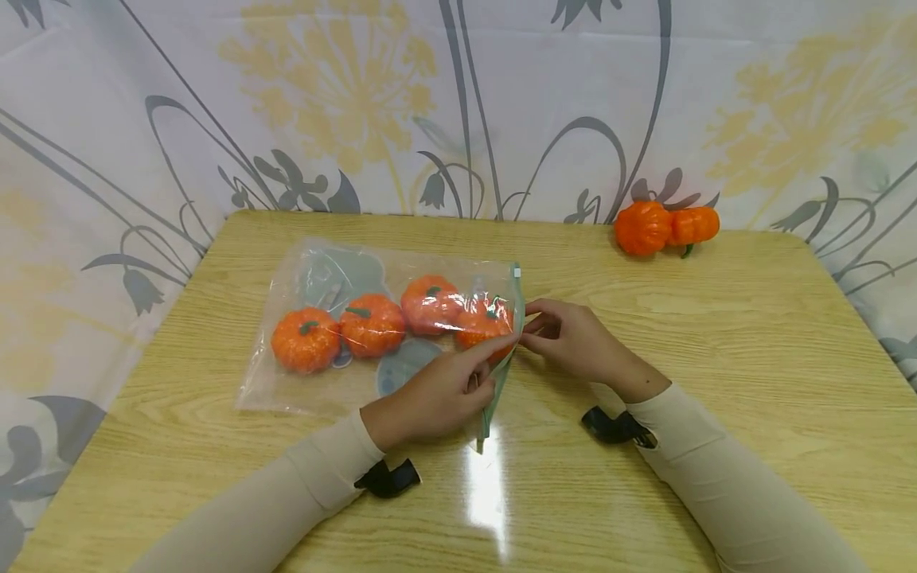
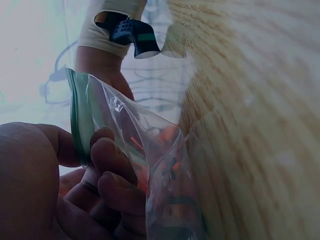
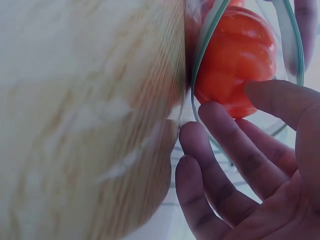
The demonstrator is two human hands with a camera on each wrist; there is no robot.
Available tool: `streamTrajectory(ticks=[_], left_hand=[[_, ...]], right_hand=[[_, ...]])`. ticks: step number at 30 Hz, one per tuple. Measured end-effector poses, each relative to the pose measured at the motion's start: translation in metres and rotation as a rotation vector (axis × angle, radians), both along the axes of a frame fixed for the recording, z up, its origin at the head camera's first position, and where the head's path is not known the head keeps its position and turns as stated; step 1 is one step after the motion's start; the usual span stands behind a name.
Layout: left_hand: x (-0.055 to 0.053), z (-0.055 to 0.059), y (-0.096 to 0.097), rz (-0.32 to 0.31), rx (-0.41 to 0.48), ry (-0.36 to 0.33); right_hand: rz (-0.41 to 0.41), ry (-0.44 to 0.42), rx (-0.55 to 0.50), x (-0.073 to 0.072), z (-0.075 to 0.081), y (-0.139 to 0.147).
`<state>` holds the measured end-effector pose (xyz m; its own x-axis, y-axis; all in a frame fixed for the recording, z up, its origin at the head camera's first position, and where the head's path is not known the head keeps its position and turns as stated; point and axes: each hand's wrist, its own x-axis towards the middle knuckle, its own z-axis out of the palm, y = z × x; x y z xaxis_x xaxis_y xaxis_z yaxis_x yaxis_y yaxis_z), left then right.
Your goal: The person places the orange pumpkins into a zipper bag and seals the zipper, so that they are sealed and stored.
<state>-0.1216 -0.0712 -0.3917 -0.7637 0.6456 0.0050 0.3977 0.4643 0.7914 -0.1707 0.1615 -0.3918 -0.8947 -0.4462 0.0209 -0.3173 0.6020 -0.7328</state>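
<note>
A clear zip bag (image 1: 344,274) with a green closure lies on the table, several small orange toy pumpkins (image 1: 306,341) in a line inside it. My left hand (image 1: 451,386) pinches the near side of the bag's mouth; in the left wrist view the thumb and fingers grip the green closure (image 2: 77,117). At the mouth is my right hand (image 1: 573,338). The right wrist view shows its fingers extended, thumb and index fingertips right at the endmost pumpkin (image 3: 235,60), which sits just inside the parted green rim (image 3: 207,35).
Two more orange toy pumpkins (image 1: 642,228) sit side by side at the table's back right edge. The wooden table (image 1: 752,358) ends at a floral-patterned cloth (image 1: 516,103) behind. Black wrist mounts (image 1: 392,479) hang under both sleeves.
</note>
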Motion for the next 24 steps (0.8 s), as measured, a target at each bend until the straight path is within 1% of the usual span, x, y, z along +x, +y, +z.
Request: streamTrajectory(ticks=[5, 12, 16, 20, 24], left_hand=[[-0.0007, -0.0006, 0.0004, -0.001, 0.003, 0.002], [-0.0004, -0.002, 0.0002, 0.001, 0.001, -0.006], [-0.0006, -0.0029, 0.0002, 0.002, -0.003, -0.004], [-0.0005, -0.0024, 0.0001, 0.002, -0.005, -0.001], [0.0008, -0.0004, -0.0004, 0.004, -0.015, -0.008]], right_hand=[[-0.01, -0.029, 0.002, -0.0001, 0.0007, -0.0006], [0.002, -0.058, -0.027, 0.0002, 0.0012, -0.0011], [0.001, -0.069, -0.027, 0.0004, 0.0011, -0.0015], [-0.003, -0.08, -0.019, 0.0003, 0.0, -0.0021], [0.01, -0.091, -0.027, 0.0011, -0.0005, -0.0028]])
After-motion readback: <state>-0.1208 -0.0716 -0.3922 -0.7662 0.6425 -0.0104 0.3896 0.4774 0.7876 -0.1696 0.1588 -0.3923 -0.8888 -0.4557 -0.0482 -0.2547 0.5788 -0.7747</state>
